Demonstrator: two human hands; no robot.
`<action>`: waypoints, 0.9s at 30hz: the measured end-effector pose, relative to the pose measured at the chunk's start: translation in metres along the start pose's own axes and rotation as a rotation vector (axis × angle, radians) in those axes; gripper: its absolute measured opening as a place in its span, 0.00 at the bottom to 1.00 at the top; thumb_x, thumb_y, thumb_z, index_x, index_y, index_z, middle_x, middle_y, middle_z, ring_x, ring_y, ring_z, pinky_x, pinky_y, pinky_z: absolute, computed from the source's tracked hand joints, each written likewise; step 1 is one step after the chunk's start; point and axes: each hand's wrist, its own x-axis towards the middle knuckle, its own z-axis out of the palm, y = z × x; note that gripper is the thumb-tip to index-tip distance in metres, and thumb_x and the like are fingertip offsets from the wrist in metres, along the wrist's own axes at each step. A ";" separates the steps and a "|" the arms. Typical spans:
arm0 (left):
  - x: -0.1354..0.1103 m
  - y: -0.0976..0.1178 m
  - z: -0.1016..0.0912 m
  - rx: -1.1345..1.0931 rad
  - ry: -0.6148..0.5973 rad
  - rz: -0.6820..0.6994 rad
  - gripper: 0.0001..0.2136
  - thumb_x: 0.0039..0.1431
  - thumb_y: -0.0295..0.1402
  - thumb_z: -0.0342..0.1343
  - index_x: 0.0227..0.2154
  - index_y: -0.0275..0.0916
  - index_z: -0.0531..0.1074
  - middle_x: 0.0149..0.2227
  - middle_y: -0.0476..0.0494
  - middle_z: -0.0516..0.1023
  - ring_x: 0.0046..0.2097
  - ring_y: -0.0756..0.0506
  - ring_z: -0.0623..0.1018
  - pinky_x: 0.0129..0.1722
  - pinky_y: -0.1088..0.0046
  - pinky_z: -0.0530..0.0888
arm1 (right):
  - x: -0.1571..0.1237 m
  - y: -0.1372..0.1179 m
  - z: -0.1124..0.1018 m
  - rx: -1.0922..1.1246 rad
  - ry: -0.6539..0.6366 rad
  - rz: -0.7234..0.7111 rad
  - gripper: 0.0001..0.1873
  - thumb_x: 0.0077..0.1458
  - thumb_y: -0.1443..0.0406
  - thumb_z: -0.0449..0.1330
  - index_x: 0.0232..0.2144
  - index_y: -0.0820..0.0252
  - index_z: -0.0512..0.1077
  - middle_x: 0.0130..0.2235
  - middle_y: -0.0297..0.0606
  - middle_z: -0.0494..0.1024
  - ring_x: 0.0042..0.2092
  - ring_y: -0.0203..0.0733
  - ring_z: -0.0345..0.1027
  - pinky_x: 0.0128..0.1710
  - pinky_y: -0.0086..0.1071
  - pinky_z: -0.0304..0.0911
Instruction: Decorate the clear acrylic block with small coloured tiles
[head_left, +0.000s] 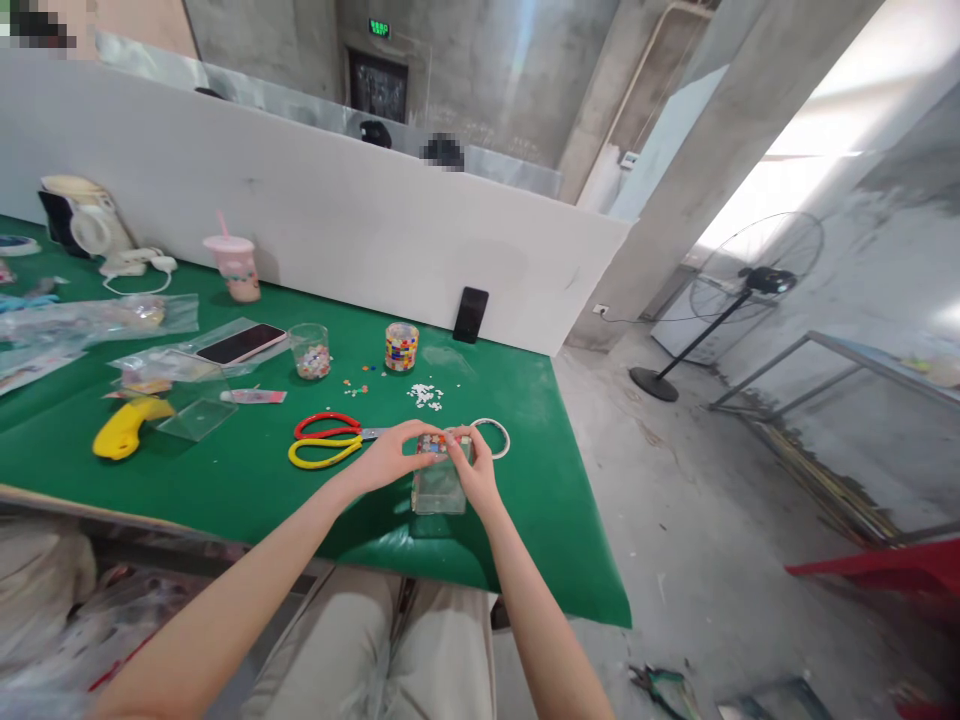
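Observation:
A clear box stands near the front of the green table, with small coloured mosaic pieces along its upper far part. My left hand grips its left side, thumb and fingers closed at the mosaic pieces. My right hand is closed around the right side, its thumb and fingertips pressed at the same pieces. Any single piece between the fingers is too small to make out. Just left of my left hand lie scissors with one red and one yellow handle. A white ring rests beyond my right hand.
White pieces lie scattered beyond the box. Behind them stand a mosaic-covered round container and a clear cup of pieces. A dark phone leans on the white partition. A yellow tool lies left. The table's right edge is close.

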 end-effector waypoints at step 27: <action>0.012 0.008 0.030 0.267 0.129 -0.105 0.14 0.62 0.41 0.57 0.30 0.34 0.71 0.30 0.50 0.73 0.32 0.49 0.74 0.34 0.69 0.74 | -0.005 0.014 0.012 0.145 0.148 0.108 0.17 0.62 0.60 0.58 0.50 0.61 0.69 0.51 0.43 0.74 0.47 0.45 0.72 0.46 0.45 0.70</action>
